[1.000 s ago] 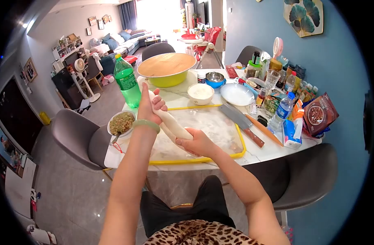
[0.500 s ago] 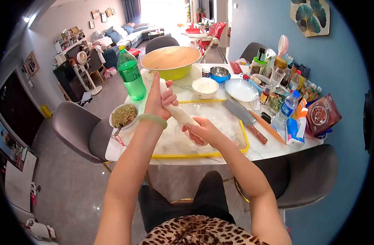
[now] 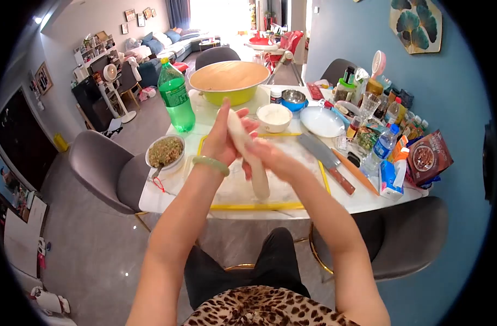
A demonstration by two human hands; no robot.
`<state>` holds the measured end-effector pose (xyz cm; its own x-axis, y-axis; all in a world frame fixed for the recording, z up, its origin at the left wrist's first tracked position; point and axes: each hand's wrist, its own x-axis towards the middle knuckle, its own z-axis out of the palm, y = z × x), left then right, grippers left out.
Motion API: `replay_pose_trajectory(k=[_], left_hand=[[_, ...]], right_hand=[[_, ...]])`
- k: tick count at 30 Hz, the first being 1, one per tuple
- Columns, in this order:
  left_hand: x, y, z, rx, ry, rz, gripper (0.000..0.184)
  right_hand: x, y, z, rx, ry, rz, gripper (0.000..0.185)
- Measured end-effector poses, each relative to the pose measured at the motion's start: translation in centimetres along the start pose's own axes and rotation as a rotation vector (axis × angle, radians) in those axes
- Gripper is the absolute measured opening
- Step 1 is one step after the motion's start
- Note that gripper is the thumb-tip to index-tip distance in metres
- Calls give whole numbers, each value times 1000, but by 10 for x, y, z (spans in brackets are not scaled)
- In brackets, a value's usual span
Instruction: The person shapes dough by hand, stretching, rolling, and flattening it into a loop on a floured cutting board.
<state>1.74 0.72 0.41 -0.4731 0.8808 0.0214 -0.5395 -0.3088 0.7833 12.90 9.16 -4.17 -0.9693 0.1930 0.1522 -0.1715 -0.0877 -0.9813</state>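
A long roll of white dough [image 3: 255, 171] hangs slanting between my hands, its lower end free above the floured mat [image 3: 232, 191] with a yellow rim. My left hand [image 3: 229, 136], with a pale green bangle at the wrist, has the upper part of the roll against its palm, thumb up. Against the roll's middle lies my right hand [image 3: 270, 156], slightly blurred; its fingers are partly hidden behind the dough.
Left stand a bowl of filling [image 3: 166, 152] and a green bottle [image 3: 177, 100]. Behind are a large basin [image 3: 229, 89], a flour bowl [image 3: 274, 117] and a white plate [image 3: 321, 122]. A cleaver [image 3: 320, 153], a wooden rolling pin [image 3: 355, 171] and packages lie right.
My right hand has moved up from the dough's lower end to its middle. That end now hangs free and lower, and the roll is steeper. The view has shifted slightly.
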Motion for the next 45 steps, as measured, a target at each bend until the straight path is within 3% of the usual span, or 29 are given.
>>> replay_pose_trajectory(k=[3,7,10,12,14,16,18,19,21,24,29,32,34,36,38,42,44,45], left_hand=[[1,0,-14,-66,5,41,51],[-7,-3,-15,-123,85,9,47],[-6,2,-18,-75,31,12,53],[-5,13,-13,-125,33,-1,49],[-4,27,-8,-171,41,-12,45],[0,38,-4,-49,-12,-2,46],[2,45,1,13,0,-6,46],[3,49,1,75,11,-17,46],[7,58,-5,92,-4,-7,46],[7,68,-11,85,4,-4,46],[0,77,-23,39,0,17,45],[-2,78,-27,43,-49,36,50],[-2,80,-27,62,-90,58,49],[-4,80,-21,29,-59,60,45],[-3,82,-19,-3,-35,65,42],[-2,86,-15,-14,4,93,42],[-3,86,-17,-43,-21,99,42],[-4,85,-17,-46,-24,96,42]], right_hand=[[-20,40,0,-167,78,65,29],[-37,40,26,-279,194,57,26],[-26,41,11,-380,180,7,25],[-7,35,-21,-496,23,-181,27],[25,18,-74,-387,-7,-313,28],[56,-4,-114,-745,328,-178,27],[89,-9,-153,-1026,452,-40,26],[101,-3,-166,-1027,444,-47,26],[126,7,-183,-1334,484,-19,28],[151,32,-192,-1411,510,78,30],[171,60,-194,-1394,483,176,24],[169,72,-212,-1426,550,39,19],[162,59,-219,-912,618,100,17],[148,46,-219,-522,465,36,20],[116,13,-169,-482,379,94,23],[63,33,-125,-693,140,271,28],[43,60,-126,-1058,197,118,39],[36,74,-125,-1060,199,121,39]])
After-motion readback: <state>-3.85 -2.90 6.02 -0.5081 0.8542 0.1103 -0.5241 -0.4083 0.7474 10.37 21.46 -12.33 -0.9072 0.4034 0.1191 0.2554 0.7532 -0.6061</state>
